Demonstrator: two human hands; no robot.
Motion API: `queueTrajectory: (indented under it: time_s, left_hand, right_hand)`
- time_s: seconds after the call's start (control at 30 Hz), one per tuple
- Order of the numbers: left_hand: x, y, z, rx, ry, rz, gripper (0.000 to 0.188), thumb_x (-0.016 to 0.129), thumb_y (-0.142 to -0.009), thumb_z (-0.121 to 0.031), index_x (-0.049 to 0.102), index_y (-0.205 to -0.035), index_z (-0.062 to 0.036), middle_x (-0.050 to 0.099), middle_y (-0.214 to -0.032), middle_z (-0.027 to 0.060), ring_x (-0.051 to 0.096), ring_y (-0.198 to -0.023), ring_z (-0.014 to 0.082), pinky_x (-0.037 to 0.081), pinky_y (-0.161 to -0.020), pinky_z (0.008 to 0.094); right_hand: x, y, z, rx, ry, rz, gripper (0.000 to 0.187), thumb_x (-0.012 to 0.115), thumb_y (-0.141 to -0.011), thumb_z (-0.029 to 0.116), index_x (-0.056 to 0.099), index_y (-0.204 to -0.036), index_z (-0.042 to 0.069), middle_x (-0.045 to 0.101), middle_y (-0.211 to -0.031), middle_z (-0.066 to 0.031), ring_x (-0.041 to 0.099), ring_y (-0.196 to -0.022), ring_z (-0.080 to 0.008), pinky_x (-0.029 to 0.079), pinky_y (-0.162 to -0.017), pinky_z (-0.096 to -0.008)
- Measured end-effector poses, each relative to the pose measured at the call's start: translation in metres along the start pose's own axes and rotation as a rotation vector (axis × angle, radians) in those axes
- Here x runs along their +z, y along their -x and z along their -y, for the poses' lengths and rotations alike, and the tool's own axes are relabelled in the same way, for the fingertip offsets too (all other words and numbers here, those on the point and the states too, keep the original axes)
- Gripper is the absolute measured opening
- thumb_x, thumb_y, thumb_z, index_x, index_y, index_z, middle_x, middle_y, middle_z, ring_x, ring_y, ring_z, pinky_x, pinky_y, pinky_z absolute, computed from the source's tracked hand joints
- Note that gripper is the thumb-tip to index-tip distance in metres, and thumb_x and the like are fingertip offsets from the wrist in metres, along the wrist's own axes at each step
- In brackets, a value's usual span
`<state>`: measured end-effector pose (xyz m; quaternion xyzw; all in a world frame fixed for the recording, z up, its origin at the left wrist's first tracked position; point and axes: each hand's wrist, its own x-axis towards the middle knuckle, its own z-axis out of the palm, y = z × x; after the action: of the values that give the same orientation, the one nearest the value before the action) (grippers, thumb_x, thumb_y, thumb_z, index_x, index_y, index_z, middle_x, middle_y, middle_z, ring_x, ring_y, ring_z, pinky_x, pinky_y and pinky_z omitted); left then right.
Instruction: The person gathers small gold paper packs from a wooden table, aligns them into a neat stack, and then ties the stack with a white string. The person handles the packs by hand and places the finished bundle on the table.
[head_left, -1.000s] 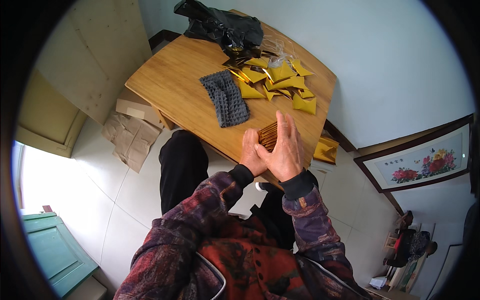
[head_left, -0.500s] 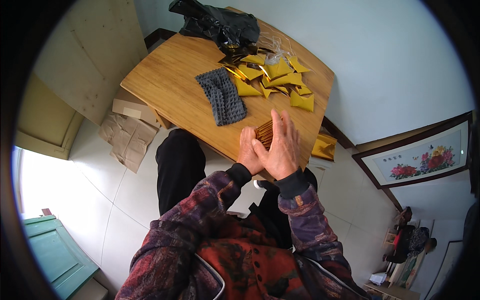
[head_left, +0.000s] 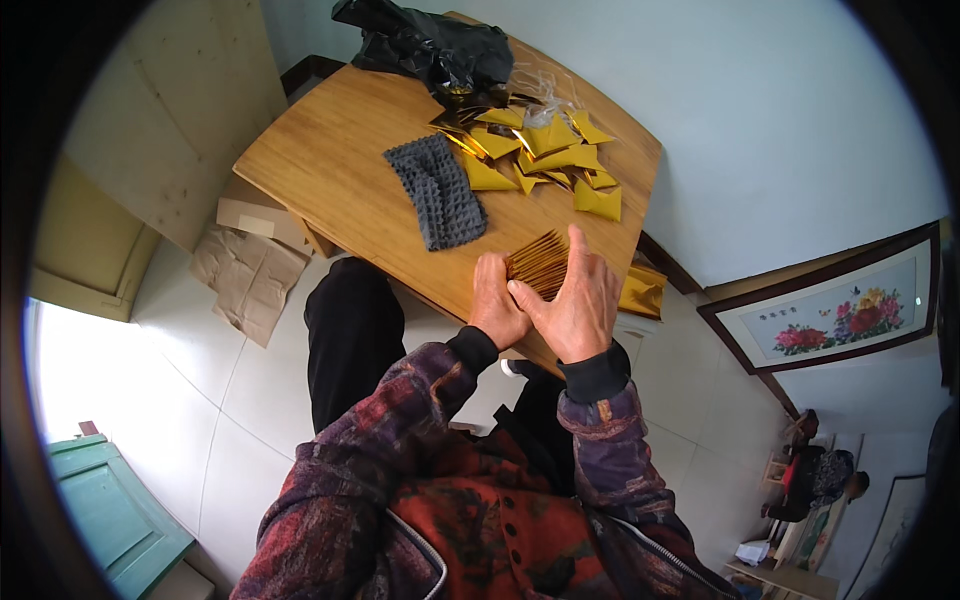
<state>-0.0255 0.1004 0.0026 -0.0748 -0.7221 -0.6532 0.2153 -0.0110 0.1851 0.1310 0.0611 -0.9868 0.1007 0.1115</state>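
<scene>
A fanned stack of folded gold paper point(head_left: 540, 262) stands between my two hands at the near edge of the table. My left hand point(head_left: 496, 305) is closed around its left end, with the fingers mostly hidden behind my knuckles. Against the right end lies my right hand point(head_left: 580, 308); its thumb reaches across the near side, and its index finger points up and away. The remaining right fingers curve along the stack's side. Beyond my hands, a heap of folded gold paper pieces point(head_left: 560, 158) covers part of the tabletop. A dark grey textured cloth point(head_left: 437, 192) lies left of the heap.
The wooden table point(head_left: 330, 150) also bears a black plastic bag point(head_left: 430, 48) and clear plastic wrapping point(head_left: 545, 85) at the back. A gold-topped box point(head_left: 643, 292) sits beyond its right edge. Brown paper point(head_left: 248, 275) lies on the floor at left. A framed flower picture point(head_left: 830, 310) leans at right.
My right hand has moved slightly right, away from my left, and its fingers have opened out. More of the gold stack shows between my hands, spread wider.
</scene>
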Motion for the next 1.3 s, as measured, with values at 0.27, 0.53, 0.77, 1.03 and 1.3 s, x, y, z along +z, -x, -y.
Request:
queueTrajectory:
  time_s: [0.27,0.53,0.77,1.03,1.3]
  left_hand:
    - [-0.004,-0.002,-0.008,-0.001,-0.032,-0.007,0.042,0.062,-0.071,-0.009,0.045,-0.108,0.0019,0.046,-0.096,0.0234,0.044,-0.092,0.0422,0.038,-0.083,0.0467]
    - [-0.002,-0.001,-0.006,-0.017,0.006,-0.003,0.048,0.074,-0.066,-0.015,0.048,-0.103,-0.0004,0.047,-0.095,0.0197,0.046,-0.092,0.0387,0.039,-0.082,0.0433]
    - [-0.003,-0.001,-0.004,-0.175,0.269,0.12,0.044,0.072,-0.068,-0.001,0.046,-0.104,-0.0027,0.054,-0.098,0.0096,0.055,-0.091,0.0191,0.046,-0.08,0.0317]
    - [-0.029,-0.013,-0.024,-0.245,0.329,0.29,0.042,0.07,-0.074,-0.002,0.047,-0.11,-0.0024,0.059,-0.102,0.0081,0.058,-0.096,0.0159,0.048,-0.083,0.0293]
    - [-0.029,-0.02,-0.002,-0.268,0.315,0.33,0.045,0.072,-0.069,-0.005,0.05,-0.109,-0.002,0.047,-0.103,0.0124,0.049,-0.1,0.0257,0.041,-0.089,0.0328]
  right_hand:
    - [-0.001,0.001,0.008,-0.033,-0.033,-0.033,0.09,0.076,-0.069,0.041,0.033,-0.14,0.005,0.054,-0.109,-0.0174,0.05,-0.104,-0.0337,0.033,-0.095,-0.0474]
    - [0.01,0.007,-0.024,-0.068,-0.573,-0.086,0.082,0.073,-0.075,0.03,0.032,-0.14,-0.001,0.045,-0.132,-0.0256,0.043,-0.123,-0.0385,0.034,-0.103,-0.0462]
    - [0.065,0.027,-0.073,0.193,-0.954,0.08,0.061,0.054,-0.076,0.003,0.038,-0.135,-0.001,0.053,-0.127,-0.024,0.049,-0.123,-0.0334,0.038,-0.102,-0.0362]
    - [0.076,0.017,-0.062,-0.211,-0.859,0.183,0.043,0.058,-0.074,0.005,0.051,-0.116,-0.001,0.056,-0.114,-0.0215,0.052,-0.106,-0.0412,0.043,-0.093,-0.0402]
    - [0.092,0.014,-0.048,-0.264,-0.697,0.026,0.042,0.065,-0.074,0.01,0.054,-0.114,0.0,0.054,-0.117,-0.0213,0.051,-0.108,-0.0399,0.042,-0.092,-0.0438]
